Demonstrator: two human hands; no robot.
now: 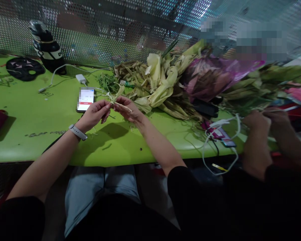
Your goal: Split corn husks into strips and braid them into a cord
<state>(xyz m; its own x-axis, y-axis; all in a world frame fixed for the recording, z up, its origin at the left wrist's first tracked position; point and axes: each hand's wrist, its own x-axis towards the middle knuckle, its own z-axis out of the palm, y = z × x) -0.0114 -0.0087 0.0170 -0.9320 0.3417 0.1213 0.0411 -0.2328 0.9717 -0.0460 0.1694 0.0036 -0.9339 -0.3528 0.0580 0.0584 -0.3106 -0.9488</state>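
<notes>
We see the husk strip [112,98]: pale yellow-green, thin, w/ loose ends. It is above the worktop [125,150], left of the husk pile [163,83]. Our left hand [98,110] pinches it & our right hand [127,108] grips it too. Its middle is hidden in the grip, so we can't tell if knotted. Co-worker's hands [257,120] at right are blurred.

Lime-green table [57,120], pale yellow-green husks [163,83], translucent purple bag [198,75], white watch strap [77,132]

Smooth glossy table [125,154]; papery husks [163,95]
</notes>
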